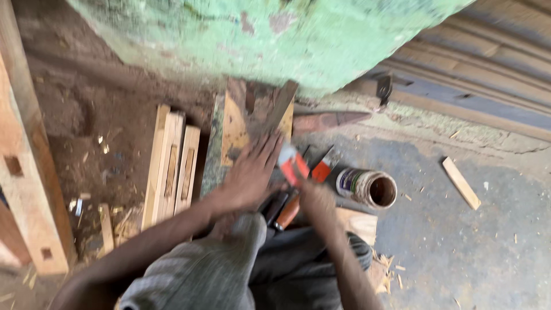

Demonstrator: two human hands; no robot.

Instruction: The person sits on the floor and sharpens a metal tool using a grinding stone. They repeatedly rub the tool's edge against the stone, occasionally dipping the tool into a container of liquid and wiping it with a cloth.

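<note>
concrete floor (459, 247), grey, strewn with chips; dirt patch to the left; flaking green wall (275, 40) above. 
left hand (249, 175): fingers spread, palm down, resting on a worn board (238, 129) laid flat by the wall. 
right hand (315, 198): blurred; appears closed round a red-and-white tool (294, 163), exact grip cannot be told. 
second red-handled tool (321, 169) just beside; orange handle (288, 211) and dark handles below the hands, among the knees. 
open tin (367, 188) on its side, mouth toward the camera, right of the hands. 
mortised slats (172, 166), three, side by side, left of the board; slots already cut. 
larger mortised beam (26, 172) at far left. 
loose offcut (461, 182) well apart, right. 
progress, as judged: several pieces finished; board under the hand shows no fresh cut; work on it looks barely begun.
</note>
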